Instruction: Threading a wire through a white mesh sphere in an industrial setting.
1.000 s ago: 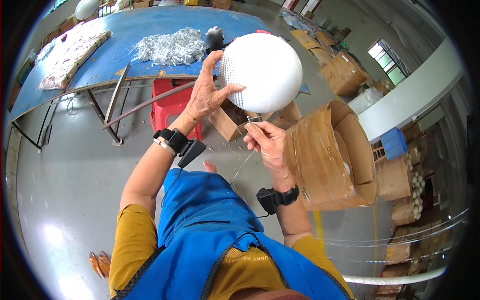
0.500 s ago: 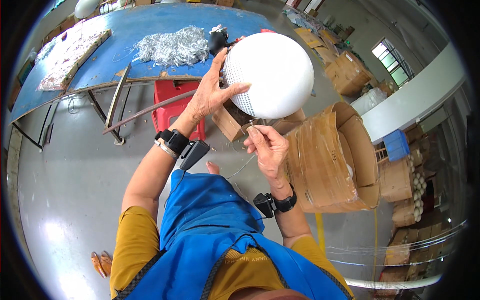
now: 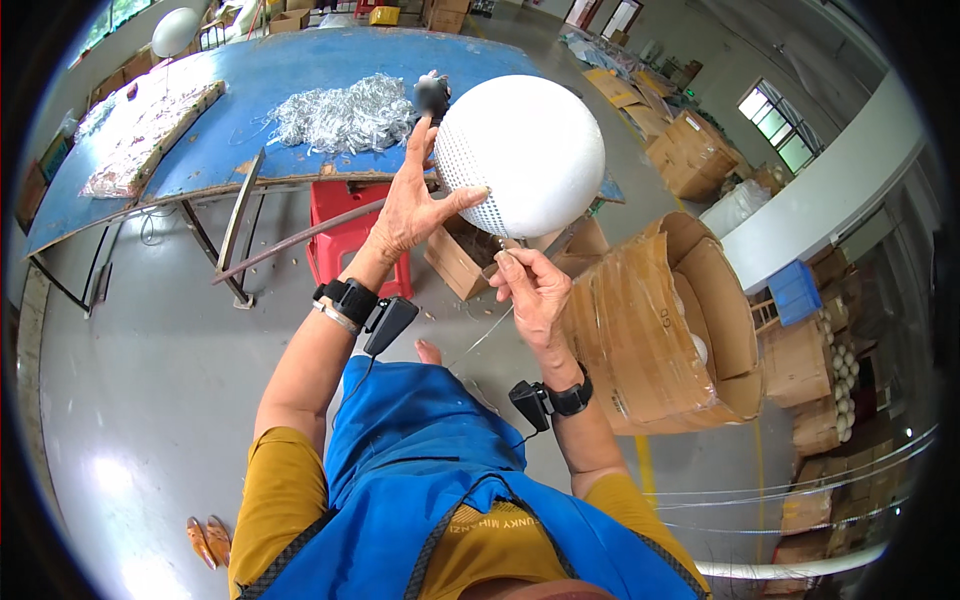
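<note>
A large white ball (image 3: pixel 550 150) is in front of me at the near edge of the blue table. Rows of small silvery beads (image 3: pixel 463 172) cover its left side. My left hand (image 3: pixel 412 208) grips the ball from the left, thumb pressed on the beaded rows and fingers spread up its side. Just beneath the ball, my right hand (image 3: pixel 535 292) pinches a thin beaded strand (image 3: pixel 503 243) where it meets the ball's lower edge. The strand's thin tail (image 3: pixel 483 340) seems to hang down toward the floor.
The blue table (image 3: pixel 330 55) bears a tangled pile of silvery strands (image 3: pixel 345 114) and a long flat wrapped piece (image 3: pixel 150 140). Beneath it are a red stool (image 3: pixel 335 262) and an open carton (image 3: pixel 455 262). A large cardboard box (image 3: pixel 630 340) with white balls inside stands at my right.
The ball, held in my left hand, has shifted slightly left. My right hand still pinches the strand and is now a little closer under the ball. The whole view has tilted slightly.
</note>
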Demonstrator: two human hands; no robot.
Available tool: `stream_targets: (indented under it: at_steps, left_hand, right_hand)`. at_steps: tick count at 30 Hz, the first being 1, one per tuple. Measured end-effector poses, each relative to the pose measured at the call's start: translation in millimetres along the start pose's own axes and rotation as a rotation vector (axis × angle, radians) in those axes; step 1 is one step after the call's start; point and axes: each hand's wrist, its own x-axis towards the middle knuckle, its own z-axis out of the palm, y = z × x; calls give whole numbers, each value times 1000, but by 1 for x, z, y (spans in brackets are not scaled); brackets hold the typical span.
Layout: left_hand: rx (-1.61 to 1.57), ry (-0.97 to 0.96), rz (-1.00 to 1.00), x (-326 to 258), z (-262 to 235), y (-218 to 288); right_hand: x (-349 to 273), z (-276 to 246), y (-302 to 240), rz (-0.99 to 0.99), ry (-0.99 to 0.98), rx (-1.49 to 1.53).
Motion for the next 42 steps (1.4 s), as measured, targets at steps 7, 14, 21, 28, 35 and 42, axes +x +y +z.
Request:
stream_targets:
  at_steps: [7,14,21,28,35,42]
  left_hand:
    - [201,192,-8,6,3,1]
    - [206,29,24,3,7,5]
    - [-52,-18,-150,4,17,14]
    - [259,80,18,5,15,1]
    - [320,6,8,4,17,9]
    - [335,-6,21,6,14,16]
  right_hand:
    - [5,-5,-2,-5,-2,35]
    - [9,-10,4,-21,-27,44]
    - [13,-8,-11,-38,-17,58]
    - [30,-2,-11,-81,-16,12]
    - [30,1,-6,-112,5,44]
    - [29,0,-1,-108,3,87]
